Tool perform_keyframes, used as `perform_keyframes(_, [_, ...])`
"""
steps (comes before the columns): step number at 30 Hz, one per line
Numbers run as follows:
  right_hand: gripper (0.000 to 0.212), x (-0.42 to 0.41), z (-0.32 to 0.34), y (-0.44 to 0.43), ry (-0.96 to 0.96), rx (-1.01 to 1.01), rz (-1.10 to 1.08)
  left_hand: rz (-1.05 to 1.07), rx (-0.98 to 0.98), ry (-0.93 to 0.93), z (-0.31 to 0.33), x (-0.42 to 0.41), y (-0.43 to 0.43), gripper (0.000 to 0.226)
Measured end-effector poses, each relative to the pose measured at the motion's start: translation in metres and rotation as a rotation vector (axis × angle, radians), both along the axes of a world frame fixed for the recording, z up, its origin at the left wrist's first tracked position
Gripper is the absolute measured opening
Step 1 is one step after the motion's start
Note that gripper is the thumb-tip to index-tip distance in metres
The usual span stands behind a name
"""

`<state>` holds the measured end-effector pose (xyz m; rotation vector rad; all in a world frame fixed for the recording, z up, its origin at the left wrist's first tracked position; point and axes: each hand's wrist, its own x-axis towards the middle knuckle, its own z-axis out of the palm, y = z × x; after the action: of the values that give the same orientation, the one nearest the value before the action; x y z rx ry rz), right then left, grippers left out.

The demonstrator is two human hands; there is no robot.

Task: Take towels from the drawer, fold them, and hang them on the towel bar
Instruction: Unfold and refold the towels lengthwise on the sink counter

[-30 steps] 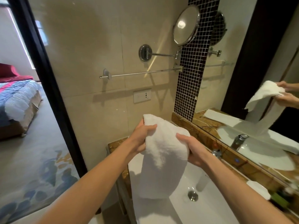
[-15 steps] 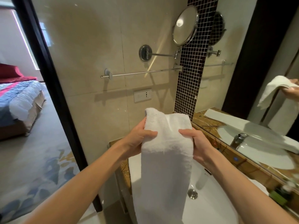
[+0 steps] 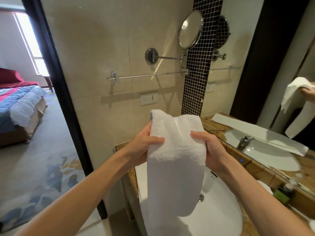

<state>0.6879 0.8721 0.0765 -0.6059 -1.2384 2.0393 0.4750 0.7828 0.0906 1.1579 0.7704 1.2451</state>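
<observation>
A white folded towel (image 3: 175,159) hangs lengthwise over the sink, doubled over at its top. My left hand (image 3: 144,143) grips its left edge near the top, thumb across the front. My right hand (image 3: 210,147) grips the right edge at the same height. The chrome towel bar (image 3: 148,75) is on the beige wall above and behind the towel, bare. No drawer is in view.
A round swivel mirror (image 3: 190,30) on an arm sticks out above the bar. A wall socket (image 3: 148,99) sits below it. The white sink (image 3: 221,210) and marble counter (image 3: 255,167) lie underneath, with a tap (image 3: 243,142) reflected in the wall mirror at right. A doorway opens on the left.
Both hands have lifted the towel a little higher and straightened it, so that it now hangs as one flat strip with its fold squared at the top.
</observation>
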Motion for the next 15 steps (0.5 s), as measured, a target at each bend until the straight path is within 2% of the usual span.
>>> perform_keyframes(4, [0.041, -0.003, -0.011, -0.002, -0.025, 0.006, -0.020, 0.062, -0.057, -0.019, -0.015, 0.005, -0.002, 0.071])
perform_keyframes(12, [0.044, -0.028, -0.076, 0.012, -0.102, -0.069, -0.108, 0.198, -0.293, -0.123, -0.084, 0.004, 0.012, 0.064])
perform_keyframes(15, [0.054, -0.035, -0.096, 0.020, -0.174, -0.026, -0.130, 0.268, -0.309, -0.082, -0.098, 0.000, 0.022, 0.063])
